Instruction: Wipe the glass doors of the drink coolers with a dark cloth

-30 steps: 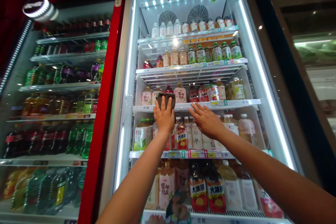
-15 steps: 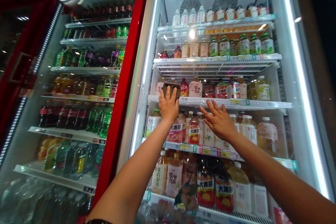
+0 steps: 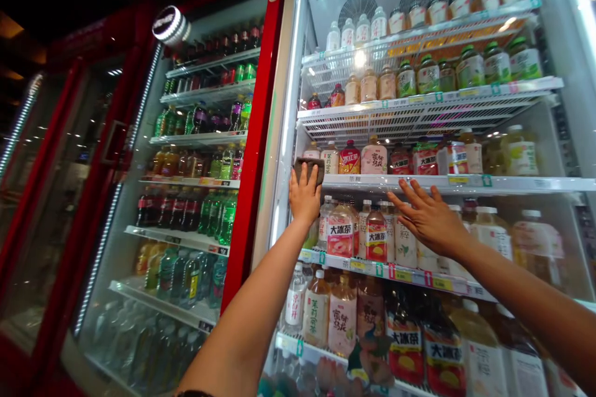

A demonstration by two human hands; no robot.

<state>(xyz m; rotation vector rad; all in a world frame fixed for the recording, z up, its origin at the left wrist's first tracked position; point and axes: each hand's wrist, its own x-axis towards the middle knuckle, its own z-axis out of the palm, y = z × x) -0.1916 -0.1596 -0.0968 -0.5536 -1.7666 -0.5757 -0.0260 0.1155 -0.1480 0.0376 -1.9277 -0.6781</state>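
- Fridge (image 3: 284,68) stands ahead of us, lit and stocked. If we lean too hard on its glass (image 3: 395,130) with both arms stretched, we could jar it and unsettle the bottles (image 3: 374,157) inside.
- Red cooler (image 3: 259,130) stands just left of the fridge; should we reach past the fridge's left edge, we might knock our knuckles on the frames.
- Right hand (image 3: 431,220), fingers spread wide and holding nothing, is in front of the fridge's middle, its fingertips by a shelf (image 3: 512,183) edge. If the palm touches, which we can't quite confirm, bare skin could leave prints.
- Left hand (image 3: 305,197), near the fridge's left side, lays straight, slightly parted fingers over the cloth, pinning rather than gripping it. Uneven pressure could let it slip.
- Cloth (image 3: 319,169) lies under those fingers, apparently against the fridge's glass; it is small, so our fingertips could overrun it and smear the glass.
- Fridge, against half a second ago, sits further right in our view, and more shows to its left.
- Right hand has hardly shifted relative to the fridge.
- Left hand has gone toward the fridge's left edge, widening the gap between our hands.
- Cloth has gone with it, uncovering the second bottle from the fridge's left.
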